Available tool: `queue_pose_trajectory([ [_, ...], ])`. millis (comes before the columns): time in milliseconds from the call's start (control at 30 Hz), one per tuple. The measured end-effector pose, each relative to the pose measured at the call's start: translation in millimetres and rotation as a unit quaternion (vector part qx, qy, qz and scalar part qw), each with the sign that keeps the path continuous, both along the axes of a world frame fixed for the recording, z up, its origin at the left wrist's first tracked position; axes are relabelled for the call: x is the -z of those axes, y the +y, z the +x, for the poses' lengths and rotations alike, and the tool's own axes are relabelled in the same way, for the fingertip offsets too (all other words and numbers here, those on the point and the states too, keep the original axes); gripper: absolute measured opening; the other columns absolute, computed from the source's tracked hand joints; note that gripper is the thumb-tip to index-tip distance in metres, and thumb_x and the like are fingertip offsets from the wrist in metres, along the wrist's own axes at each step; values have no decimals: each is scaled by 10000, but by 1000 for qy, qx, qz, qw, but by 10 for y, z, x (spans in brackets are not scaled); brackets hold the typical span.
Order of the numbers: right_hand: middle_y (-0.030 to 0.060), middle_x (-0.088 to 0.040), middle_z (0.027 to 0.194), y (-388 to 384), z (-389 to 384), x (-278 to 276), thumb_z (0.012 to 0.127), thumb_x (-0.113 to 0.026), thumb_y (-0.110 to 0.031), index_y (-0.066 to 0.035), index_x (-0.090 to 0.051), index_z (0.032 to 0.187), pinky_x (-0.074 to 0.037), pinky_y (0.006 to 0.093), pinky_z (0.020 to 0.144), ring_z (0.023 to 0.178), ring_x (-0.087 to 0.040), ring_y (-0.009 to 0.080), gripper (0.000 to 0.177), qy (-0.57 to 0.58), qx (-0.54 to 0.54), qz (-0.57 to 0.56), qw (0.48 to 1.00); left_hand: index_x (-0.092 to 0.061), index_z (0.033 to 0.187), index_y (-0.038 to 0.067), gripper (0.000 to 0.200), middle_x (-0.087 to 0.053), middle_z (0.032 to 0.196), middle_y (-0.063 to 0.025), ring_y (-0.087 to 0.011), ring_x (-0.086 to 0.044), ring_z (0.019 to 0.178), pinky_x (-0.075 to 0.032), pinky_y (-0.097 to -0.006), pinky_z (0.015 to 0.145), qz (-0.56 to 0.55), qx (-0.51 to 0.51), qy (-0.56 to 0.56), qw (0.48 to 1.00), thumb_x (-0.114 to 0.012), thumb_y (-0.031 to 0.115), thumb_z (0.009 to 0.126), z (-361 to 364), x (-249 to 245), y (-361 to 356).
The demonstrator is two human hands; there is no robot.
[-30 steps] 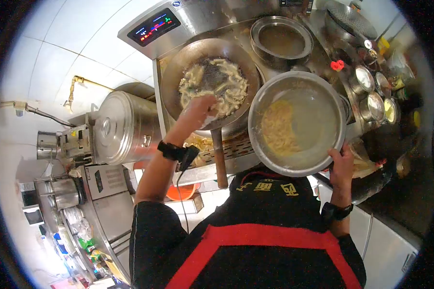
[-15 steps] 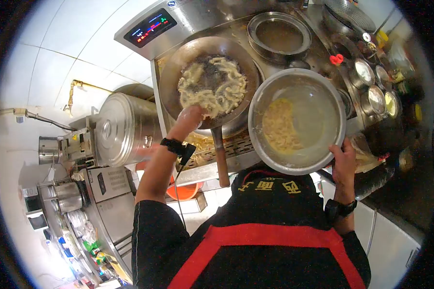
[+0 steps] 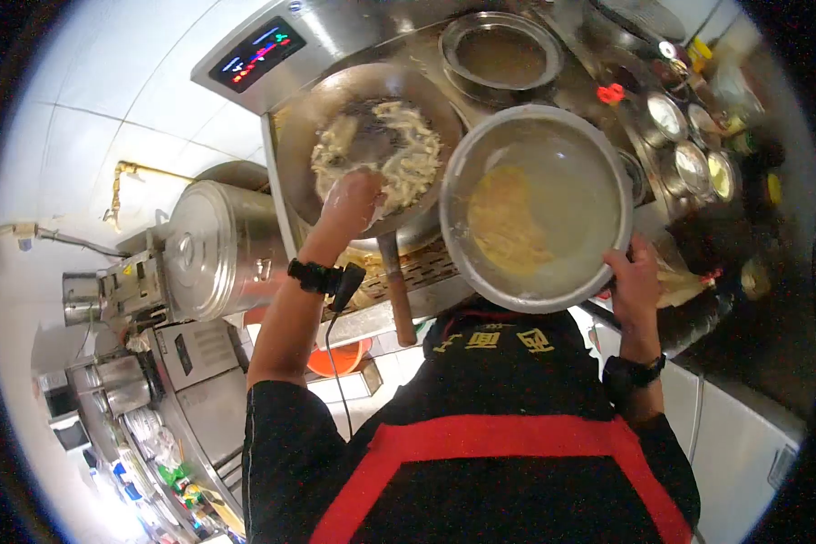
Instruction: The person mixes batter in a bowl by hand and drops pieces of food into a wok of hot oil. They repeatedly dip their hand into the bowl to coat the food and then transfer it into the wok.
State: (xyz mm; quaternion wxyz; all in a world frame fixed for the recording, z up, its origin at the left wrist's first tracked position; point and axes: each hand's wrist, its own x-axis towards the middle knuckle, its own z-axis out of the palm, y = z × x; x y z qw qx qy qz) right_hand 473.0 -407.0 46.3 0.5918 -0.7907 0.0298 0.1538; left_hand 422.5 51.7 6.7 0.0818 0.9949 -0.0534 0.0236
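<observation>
My left hand (image 3: 356, 197) is over the near side of a wok (image 3: 301, 127), its fingers closed and pointing down. What they hold, if anything, is hidden. Pale battered strips (image 3: 412, 163) lie in a ring in the dark oil of the wok. With my right hand (image 3: 635, 277) I grip the near right rim of a large metal bowl (image 3: 458, 168), tilted slightly beside the wok. Inside the bowl, yellowish battered pieces (image 3: 508, 222) are heaped at the left, and a thin smear of batter coats the rest.
The wok's wooden handle (image 3: 402, 308) points toward me. Behind the bowl stands a round metal pan (image 3: 501, 54) of dark liquid. Several seasoning containers (image 3: 689, 168) are at the right, a big lidded pot (image 3: 213, 249) at the left. A lit control panel (image 3: 258, 59) is at the back.
My left hand has moved farther in over the wok, toward its middle. The whole view has shifted slightly; my right hand keeps its grip on the bowl.
</observation>
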Motion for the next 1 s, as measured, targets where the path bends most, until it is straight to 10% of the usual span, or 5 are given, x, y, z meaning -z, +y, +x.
queue_pose_trajectory([
  [67,108,-641,1085,149,-48,-96,778,-573,-96,9,-571,1174,-463,329,868,946,-600,205,410,25,30,98,994,-628,830,33,138,-615,797,-189,-368,-610,787,-494,-439,702,-217,126,-91,964,-622,139,741,101,-102,-385],
  [100,100,-643,1043,183,-41,-92,769,-581,-92,-3,-581,1152,-471,320,838,917,-598,190,394,5,26,108,994,-632,849,43,136,-617,819,-170,-346,-610,795,-494,-423,723,-19,80,85,993,-616,126,742,175,-210,-677],
  [433,87,-636,979,96,-92,-19,773,-574,-77,-1,-567,1160,-490,299,753,846,-589,161,394,13,-1,31,999,-627,904,31,173,-627,919,-149,-309,-625,838,-509,-418,732,-381,284,104,874,-570,138,781,-14,862,-1840],
  [533,96,-638,991,129,-135,-21,782,-579,-73,3,-565,1171,-491,303,764,857,-594,170,396,37,32,84,995,-623,920,41,180,-625,919,-144,-297,-632,834,-516,-417,698,-13,281,137,950,-566,132,775,17,726,-2066],
  [1000,79,-625,1001,15,-50,114,784,-539,11,12,-539,1209,-510,276,732,823,-601,142,425,20,50,103,993,-662,877,31,148,-619,810,-145,-335,-603,784,-488,-411,734,-245,152,-37,957,-643,138,776,391,-336,-1011],
])
